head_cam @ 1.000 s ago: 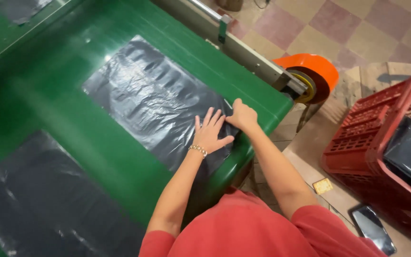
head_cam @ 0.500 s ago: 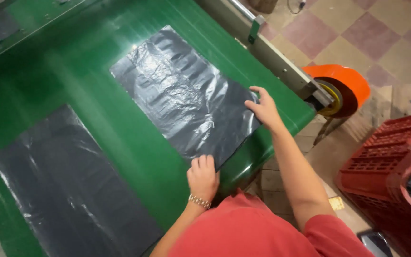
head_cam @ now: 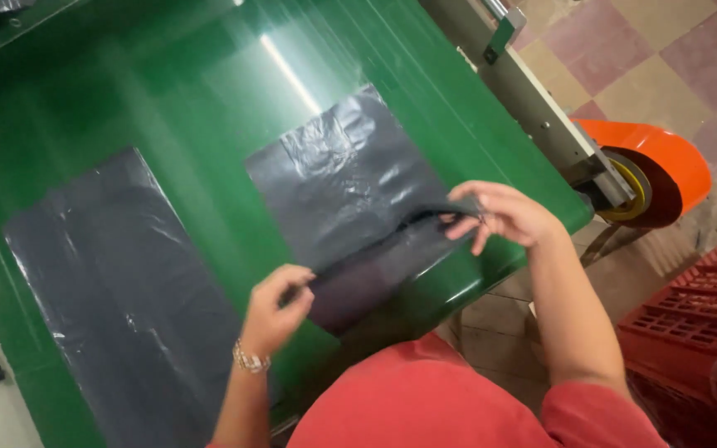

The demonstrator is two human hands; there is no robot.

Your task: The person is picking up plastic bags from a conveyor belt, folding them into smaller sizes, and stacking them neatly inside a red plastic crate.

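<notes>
A black plastic bag [head_cam: 350, 182] lies on the green conveyor belt [head_cam: 168, 91], its near edge lifted off the belt. My left hand [head_cam: 280, 307] pinches the bag's near left corner. At the near right corner my right hand [head_cam: 504, 214] grips the same edge, which sags between the two hands. A second black plastic bag [head_cam: 126, 290] lies flat on the belt to the left, untouched.
A grey metal side rail [head_cam: 533, 91] runs along the belt's right side and ends at an orange roller guard [head_cam: 657, 166]. A red plastic crate [head_cam: 699, 323] stands on the checked tile floor at the right.
Both hands went from pressing flat on the bag's near edge to gripping its two near corners and lifting that edge off the belt. The bags have travelled closer along the belt.
</notes>
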